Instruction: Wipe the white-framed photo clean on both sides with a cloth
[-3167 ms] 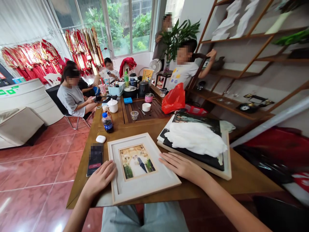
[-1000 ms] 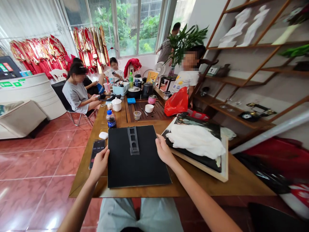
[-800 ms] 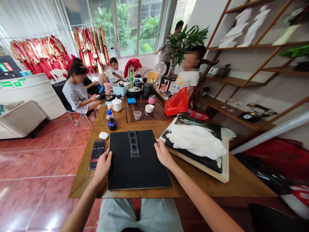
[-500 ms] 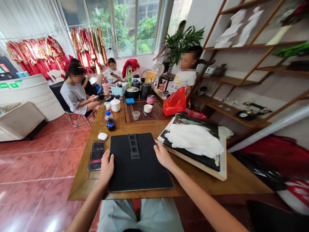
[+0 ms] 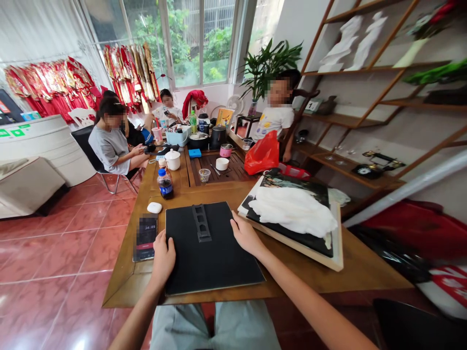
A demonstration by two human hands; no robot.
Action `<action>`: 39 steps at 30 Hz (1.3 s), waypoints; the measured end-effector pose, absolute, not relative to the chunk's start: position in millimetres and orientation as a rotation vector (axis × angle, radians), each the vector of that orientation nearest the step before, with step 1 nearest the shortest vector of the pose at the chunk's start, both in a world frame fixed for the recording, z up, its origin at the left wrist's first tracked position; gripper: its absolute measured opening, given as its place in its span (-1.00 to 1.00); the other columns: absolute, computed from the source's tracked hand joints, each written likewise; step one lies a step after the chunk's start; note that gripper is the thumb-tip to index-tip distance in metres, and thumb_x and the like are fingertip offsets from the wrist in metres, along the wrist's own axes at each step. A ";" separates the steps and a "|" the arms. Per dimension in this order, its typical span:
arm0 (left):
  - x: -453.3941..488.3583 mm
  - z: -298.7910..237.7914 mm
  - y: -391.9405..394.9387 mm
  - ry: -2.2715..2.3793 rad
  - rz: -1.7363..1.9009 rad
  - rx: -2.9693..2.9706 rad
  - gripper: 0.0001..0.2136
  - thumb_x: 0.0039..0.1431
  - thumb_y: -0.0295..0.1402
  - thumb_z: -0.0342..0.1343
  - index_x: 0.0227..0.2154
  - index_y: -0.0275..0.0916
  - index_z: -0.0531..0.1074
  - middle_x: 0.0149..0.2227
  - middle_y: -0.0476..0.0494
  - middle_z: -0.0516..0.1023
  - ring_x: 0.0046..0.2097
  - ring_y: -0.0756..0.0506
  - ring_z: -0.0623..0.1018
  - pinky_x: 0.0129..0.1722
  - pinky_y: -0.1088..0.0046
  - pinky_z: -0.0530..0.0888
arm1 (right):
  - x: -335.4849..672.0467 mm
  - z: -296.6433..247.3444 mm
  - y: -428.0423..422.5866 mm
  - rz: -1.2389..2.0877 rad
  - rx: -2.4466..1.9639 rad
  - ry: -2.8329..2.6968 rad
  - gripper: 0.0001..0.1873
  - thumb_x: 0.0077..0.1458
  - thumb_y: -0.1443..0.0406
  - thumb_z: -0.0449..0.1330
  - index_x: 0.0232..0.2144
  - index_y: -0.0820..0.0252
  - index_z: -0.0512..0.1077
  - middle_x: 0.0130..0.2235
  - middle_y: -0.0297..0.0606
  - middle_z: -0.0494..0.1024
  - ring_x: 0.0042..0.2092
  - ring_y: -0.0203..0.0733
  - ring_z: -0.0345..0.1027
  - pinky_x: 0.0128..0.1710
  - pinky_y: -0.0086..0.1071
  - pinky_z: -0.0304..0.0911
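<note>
A flat black board (image 5: 211,262), which looks like the back of a picture frame, lies on the near edge of the wooden table. A dark plastic strip with cut-out holes (image 5: 201,223) sits on its upper part. My left hand (image 5: 165,253) grips the board's left edge, thumb on top. On the opposite edge, near the upper right corner, my right hand (image 5: 245,234) holds it with the fingers partly tucked out of sight. Just left of my left hand is a phone (image 5: 146,238), with a white earphone case (image 5: 154,208) above it.
To the right, a stack of framed pictures (image 5: 339,238) carries a crumpled white cloth (image 5: 292,209). A dark drink bottle (image 5: 165,184), a white lidded pot (image 5: 172,159) and a red plastic bag (image 5: 261,153) stand farther back. Several people sit around the table (image 5: 124,287).
The view has shifted slightly. Both hands keep their hold on the board's sides, and my left hand sits a little farther over its edge. The board stays nearly in place.
</note>
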State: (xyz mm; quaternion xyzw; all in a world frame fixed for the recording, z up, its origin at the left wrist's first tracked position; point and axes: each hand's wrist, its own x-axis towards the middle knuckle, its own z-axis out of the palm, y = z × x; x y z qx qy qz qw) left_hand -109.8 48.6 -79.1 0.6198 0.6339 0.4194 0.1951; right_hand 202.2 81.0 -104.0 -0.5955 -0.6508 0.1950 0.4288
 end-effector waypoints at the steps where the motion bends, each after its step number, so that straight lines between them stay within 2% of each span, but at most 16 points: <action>1: -110.6 -79.0 48.0 1.775 1.173 1.744 -0.66 0.30 -0.34 -0.07 0.03 -0.27 0.49 0.09 -0.34 0.52 0.21 -0.26 0.45 0.30 0.01 0.32 | 201.5 -103.0 80.8 0.474 -1.492 -1.631 -0.41 0.36 0.10 -0.05 0.29 0.25 0.36 0.21 0.03 0.51 0.25 0.13 0.36 0.29 0.04 0.24; 6: -113.4 -74.5 43.1 1.746 1.144 1.793 -0.65 0.32 -0.32 -0.06 0.06 -0.28 0.47 0.12 -0.36 0.49 0.22 -0.26 0.44 0.31 0.02 0.31 | 199.0 -95.9 78.8 0.416 -1.518 -1.671 -0.44 0.36 0.14 -0.07 0.24 0.25 0.41 0.14 0.06 0.56 0.18 0.16 0.45 0.22 0.04 0.34; 11: -109.8 -71.1 37.9 1.777 1.152 1.793 -0.65 0.33 -0.33 -0.08 0.07 -0.29 0.46 0.12 -0.37 0.47 0.23 -0.27 0.42 0.31 -0.01 0.32 | 197.1 -88.9 77.6 0.369 -1.560 -1.716 -0.42 0.36 0.16 -0.11 0.21 0.35 0.43 0.09 0.17 0.58 0.08 0.22 0.53 0.11 0.08 0.43; 14: -109.7 -70.1 35.0 1.778 1.111 1.821 -0.63 0.34 -0.33 -0.09 0.10 -0.32 0.44 0.13 -0.41 0.46 0.23 -0.28 0.42 0.31 -0.02 0.33 | 193.2 -79.1 71.2 0.321 -1.544 -1.751 -0.43 0.36 0.17 -0.11 0.21 0.34 0.43 0.11 0.13 0.57 0.13 0.20 0.49 0.15 0.07 0.40; 18: -109.7 -57.8 30.8 1.812 1.078 1.941 -0.57 0.36 -0.30 -0.08 0.22 -0.33 0.34 0.25 -0.45 0.34 0.31 -0.31 0.33 0.34 -0.04 0.28 | 195.1 -44.4 42.0 0.211 -1.471 -1.804 -0.45 0.36 0.17 -0.05 0.27 0.23 0.38 0.26 -0.04 0.45 0.27 0.13 0.34 0.31 0.04 0.25; 21: -101.7 -38.1 35.6 1.778 1.039 2.137 -0.55 0.40 -0.29 -0.09 0.29 -0.28 0.27 0.33 -0.41 0.26 0.38 -0.30 0.25 0.36 -0.02 0.24 | 216.3 -3.3 14.2 -0.132 -1.373 -1.909 -0.47 0.33 0.22 0.06 0.31 0.08 0.34 0.28 -0.14 0.44 0.25 0.08 0.36 0.34 -0.01 0.18; 24: -85.7 -20.1 54.8 1.717 0.794 2.351 -0.56 0.40 -0.30 -0.08 0.29 -0.20 0.29 0.30 -0.33 0.34 0.34 -0.30 0.31 0.34 0.00 0.26 | 256.6 30.6 -0.2 -0.509 -1.541 -1.928 -0.38 0.24 0.18 0.16 0.33 0.04 0.29 0.32 -0.06 0.37 0.24 0.28 0.33 0.26 0.19 0.15; 26: -73.2 -14.2 73.1 1.743 0.632 2.424 -0.56 0.39 -0.32 -0.07 0.29 -0.22 0.29 0.32 -0.37 0.34 0.34 -0.32 0.31 0.30 0.00 0.29 | 288.5 37.7 0.9 -0.602 -1.638 -2.012 -0.33 0.19 0.13 0.15 0.32 0.11 0.28 0.35 0.03 0.32 0.26 0.39 0.26 0.19 0.28 0.14; 29: -57.4 -15.8 98.9 1.817 0.505 2.480 -0.55 0.40 -0.34 -0.09 0.29 -0.29 0.29 0.32 -0.43 0.34 0.33 -0.36 0.32 0.31 -0.02 0.26 | 330.7 25.2 12.7 -0.659 -1.610 -2.125 -0.36 0.14 0.08 0.10 0.25 0.06 0.34 0.27 0.04 0.42 0.20 0.33 0.35 0.02 0.17 0.30; 33: -48.5 -29.3 115.9 1.858 0.501 2.468 -0.57 0.42 -0.31 -0.11 0.27 -0.28 0.32 0.27 -0.44 0.39 0.30 -0.35 0.36 0.30 -0.02 0.25 | 355.6 2.3 28.9 -0.598 -1.479 -2.222 -0.48 0.16 0.13 0.04 0.16 -0.02 0.41 0.01 -0.06 0.62 -0.05 0.17 0.52 -0.14 -0.02 0.35; 36: -48.5 -38.4 117.7 1.811 0.569 2.469 -0.58 0.43 -0.29 -0.13 0.25 -0.25 0.34 0.20 -0.40 0.44 0.28 -0.32 0.37 0.33 -0.03 0.20 | 352.0 5.5 32.4 -0.648 -1.515 -2.154 -0.60 0.23 0.22 0.00 0.02 0.08 0.48 -0.15 -0.04 0.63 -0.18 0.14 0.52 -0.20 -0.06 0.32; 39: -49.1 -41.3 117.3 1.765 0.602 2.443 -0.59 0.43 -0.27 -0.12 0.23 -0.25 0.36 0.18 -0.38 0.45 0.27 -0.31 0.38 0.36 -0.04 0.16 | 336.2 23.4 32.2 -0.711 -1.567 -2.073 -0.64 0.29 0.25 0.01 0.00 0.21 0.50 -0.17 0.04 0.61 -0.18 0.14 0.48 -0.19 -0.06 0.30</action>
